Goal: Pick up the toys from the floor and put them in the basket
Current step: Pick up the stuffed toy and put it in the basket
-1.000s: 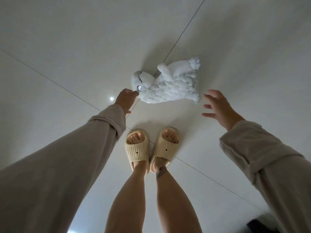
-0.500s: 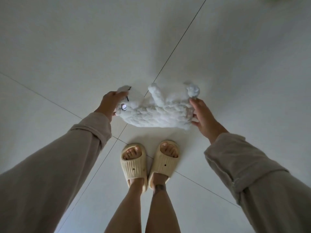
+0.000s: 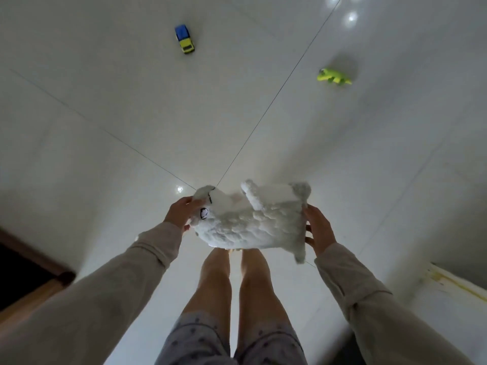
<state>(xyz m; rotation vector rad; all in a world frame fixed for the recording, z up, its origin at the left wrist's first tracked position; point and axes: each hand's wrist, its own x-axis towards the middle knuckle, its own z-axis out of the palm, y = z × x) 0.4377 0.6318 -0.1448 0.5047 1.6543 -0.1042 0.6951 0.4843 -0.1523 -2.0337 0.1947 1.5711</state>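
A fluffy white plush sheep (image 3: 250, 222) hangs in the air above my legs, held sideways between both hands. My left hand (image 3: 180, 213) grips its head end and my right hand (image 3: 317, 227) grips its rear end. Far ahead on the white tiled floor lie a blue and yellow toy car (image 3: 185, 39) and a green toy animal (image 3: 332, 76). No basket is in view.
My bare legs (image 3: 234, 283) stand below the plush, feet hidden by it. A dark wooden furniture edge (image 3: 34, 262) sits at the lower left. A white object with a yellow stained edge (image 3: 453, 283) is at the lower right.
Both hands closed on the plush sheep and lifted it off the floor. The view rose, bringing the toy car and green toy into sight.
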